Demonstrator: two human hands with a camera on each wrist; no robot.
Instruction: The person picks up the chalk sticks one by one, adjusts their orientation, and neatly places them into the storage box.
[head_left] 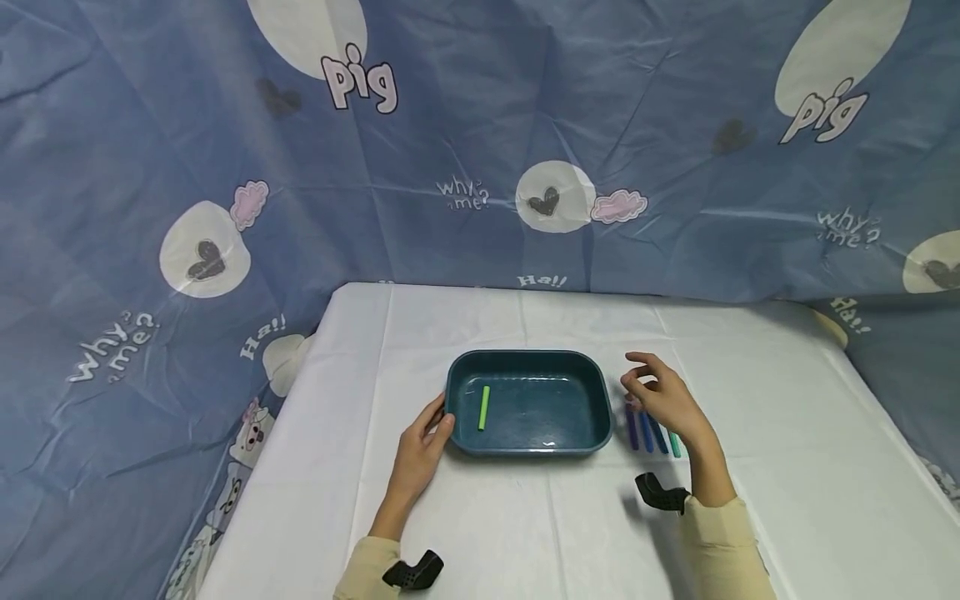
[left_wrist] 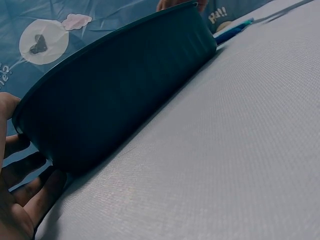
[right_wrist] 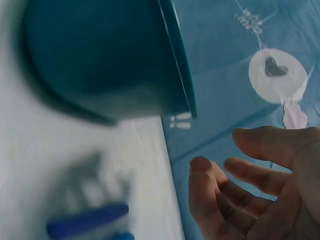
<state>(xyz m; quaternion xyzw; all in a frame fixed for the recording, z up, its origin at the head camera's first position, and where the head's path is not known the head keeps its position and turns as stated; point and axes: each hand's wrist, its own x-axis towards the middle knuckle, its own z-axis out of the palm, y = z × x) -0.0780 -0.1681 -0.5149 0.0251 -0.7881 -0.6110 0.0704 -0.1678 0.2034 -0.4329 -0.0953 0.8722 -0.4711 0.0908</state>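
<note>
A dark teal rectangular basin (head_left: 528, 452) stands on the white-covered table. My left hand (head_left: 417, 454) grips its left end; in the left wrist view the thumb is at the rim and the fingers (left_wrist: 42, 195) lie against the outer wall. One light green marker-like stick (head_left: 483, 408) lies inside the basin, towards its left. My right hand (head_left: 670, 404) hovers right of the basin with loosely bent fingers, thumb and fingertips apart, holding nothing. Below it several similar sticks lie side by side: a purple one (head_left: 632, 427), blue ones (head_left: 647, 432) and a teal-green one (head_left: 674, 444). The hand partly hides their far ends.
A white cloth (head_left: 495, 533) covers the table. Blue printed fabric (head_left: 465, 242) hangs behind it and along the left side. Black wrist-worn devices (head_left: 662, 492) sit on both sleeves. The basin's raised rim lies between the inner stick and the row on the right.
</note>
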